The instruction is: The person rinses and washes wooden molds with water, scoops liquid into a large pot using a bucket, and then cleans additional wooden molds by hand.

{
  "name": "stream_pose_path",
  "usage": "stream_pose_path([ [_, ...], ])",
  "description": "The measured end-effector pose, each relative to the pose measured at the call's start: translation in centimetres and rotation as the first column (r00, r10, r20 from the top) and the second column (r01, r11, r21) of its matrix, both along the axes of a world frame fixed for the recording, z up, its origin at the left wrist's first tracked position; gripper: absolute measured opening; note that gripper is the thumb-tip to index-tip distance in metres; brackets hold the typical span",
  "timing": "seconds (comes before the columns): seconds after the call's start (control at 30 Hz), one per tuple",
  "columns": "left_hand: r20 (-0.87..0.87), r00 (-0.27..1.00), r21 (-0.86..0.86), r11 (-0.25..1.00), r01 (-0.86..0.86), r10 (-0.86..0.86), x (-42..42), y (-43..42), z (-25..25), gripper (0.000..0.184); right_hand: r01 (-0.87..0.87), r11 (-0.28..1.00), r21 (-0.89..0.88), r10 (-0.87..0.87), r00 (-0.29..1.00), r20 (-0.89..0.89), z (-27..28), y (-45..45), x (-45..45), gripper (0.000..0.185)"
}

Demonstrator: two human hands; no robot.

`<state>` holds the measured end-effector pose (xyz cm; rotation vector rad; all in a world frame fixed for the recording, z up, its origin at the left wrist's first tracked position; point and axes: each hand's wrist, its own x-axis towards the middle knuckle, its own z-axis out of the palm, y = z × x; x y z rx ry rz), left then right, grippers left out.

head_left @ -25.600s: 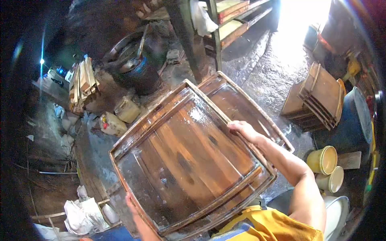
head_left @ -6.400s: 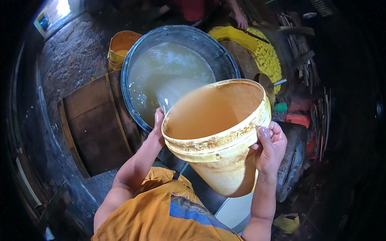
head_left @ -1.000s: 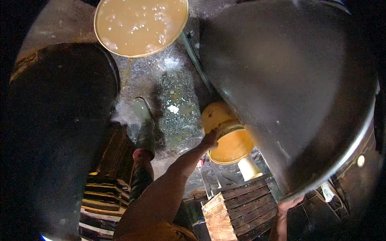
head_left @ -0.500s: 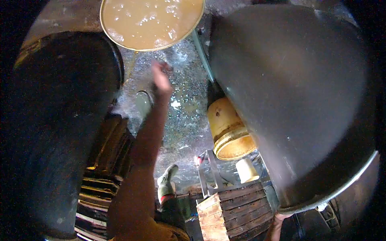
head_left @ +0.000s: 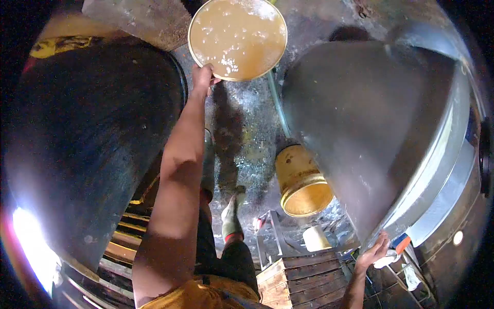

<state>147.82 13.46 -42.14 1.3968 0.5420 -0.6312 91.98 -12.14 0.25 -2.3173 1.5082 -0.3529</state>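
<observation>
My left hand reaches far forward, its fingers closed on the near rim of a round container filled with frothy tan liquid. At the lower right, my right hand is closed on the lower edge of a large grey metal vat. That edge partly hides its fingers. Beside my left forearm stands another large dark vat.
A yellowish bucket lies tipped with its mouth toward me, and a smaller white pail is near it. A greenish pipe runs along the wet floor. Wooden slats and a metal frame lie below.
My left hand has gone from hanging over the floor to holding the container's rim. My right hand now shows more at the vat's edge. The view has shifted.
</observation>
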Motion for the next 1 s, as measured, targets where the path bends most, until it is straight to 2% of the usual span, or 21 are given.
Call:
stream_pose_path([
  [0.03, 0.005, 1.000, 0.032, 0.999, -0.007, 0.007, -0.2, -0.2, 0.2, 0.033, -0.120, 0.992, -0.049, 0.116, 0.990, -0.076, 0.8, 0.9, 2.7, 0.028],
  [0.07, 0.013, 1.000, 0.064, 0.998, -0.014, 0.013, -0.4, -0.3, 0.5, 0.034, -0.055, 0.997, -0.051, 0.054, 0.998, -0.036, 0.7, 0.9, 2.9, 0.028],
  [0.1, -0.024, 0.998, 0.089, 0.994, 0.063, -0.061, -0.4, -0.3, 1.8, 0.038, 0.010, 0.999, -0.050, -0.010, 1.000, 0.004, 0.5, 1.0, 2.6, 0.028],
  [0.13, -0.026, 0.999, 0.073, 0.996, 0.050, -0.048, -0.7, -0.3, 0.9, 0.039, 0.075, 0.996, -0.047, -0.073, 0.996, 0.046, 0.3, 1.2, 3.0, 0.028],
  [0.17, -0.031, 0.999, 0.058, 0.998, 0.035, -0.033, -0.8, -0.4, -0.1, 0.040, 0.076, 0.990, -0.122, -0.076, 0.997, 0.003, 0.2, 1.4, 3.6, 0.030],
  [0.2, -0.039, 0.999, 0.045, 0.999, 0.019, -0.017, -1.4, -0.4, -0.9, 0.042, 0.071, 0.989, -0.133, -0.066, 0.997, 0.039, 0.1, 1.6, 4.2, 0.030],
  [0.3, -0.009, 1.000, -0.023, 1.000, -0.020, 0.020, -4.7, -1.1, 0.4, 0.046, 0.060, 0.988, -0.140, -0.047, 0.994, 0.097, 0.2, 1.9, 4.0, 0.030],
  [0.4, 0.008, 0.972, -0.099, 0.968, -0.232, 0.234, -9.0, -2.0, 1.8, 0.049, 0.037, 0.987, -0.156, -0.014, 0.989, 0.145, -0.4, 1.3, 2.8, 0.030],
  [0.43, -0.070, 0.990, -0.223, 0.965, -0.137, 0.124, -9.1, -0.8, 0.2, 0.050, 0.033, 0.989, -0.147, -0.012, 0.990, 0.138, -0.3, 1.2, 2.5, 0.029],
  [0.47, -0.078, 0.973, -0.152, 0.962, -0.225, 0.216, -10.4, -0.9, -1.4, 0.049, 0.026, 0.989, -0.145, -0.004, 0.988, 0.154, -0.2, 1.2, 2.3, 0.029],
  [0.53, -0.077, 0.965, -0.126, 0.957, -0.260, 0.252, -12.7, -0.4, 0.0, 0.049, 0.014, 0.990, -0.138, 0.014, 0.980, 0.199, -0.5, 1.2, 2.5, 0.028],
  [0.6, -0.088, 0.956, -0.176, 0.940, -0.292, 0.280, -14.9, 0.4, -1.0, 0.049, 0.052, 0.989, -0.136, -0.025, 0.982, 0.189, -0.4, 1.4, 3.0, 0.026],
  [0.63, -0.087, 0.938, -0.083, 0.936, -0.342, 0.335, -16.2, 0.8, -1.3, 0.048, 0.048, 0.990, -0.133, -0.019, 0.978, 0.208, -0.5, 1.4, 3.1, 0.026],
  [0.73, -0.085, 0.959, -0.250, 0.926, -0.284, 0.271, -19.6, 2.5, -1.8, 0.043, 0.058, 0.993, -0.102, -0.029, 0.964, 0.264, -0.6, 1.6, 3.0, 0.025],
  [0.83, -0.152, 0.916, -0.109, 0.914, -0.390, 0.372, -23.4, 2.5, 0.1, 0.038, 0.026, 0.996, -0.083, -0.008, 0.977, 0.213, 0.0, 1.9, 2.8, 0.026],
  [0.93, -0.141, 0.906, -0.148, 0.896, -0.419, 0.400, -26.6, 2.5, 1.6, 0.037, -0.051, 0.994, -0.097, 0.071, 0.974, 0.215, -0.1, 1.7, 2.3, 0.027],
  [1.0, -0.178, 0.889, -0.157, 0.880, -0.448, 0.421, -29.0, 2.9, 0.2, 0.033, -0.053, 0.995, -0.090, 0.069, 0.981, 0.181, 0.1, 2.0, 2.5, 0.028],
])
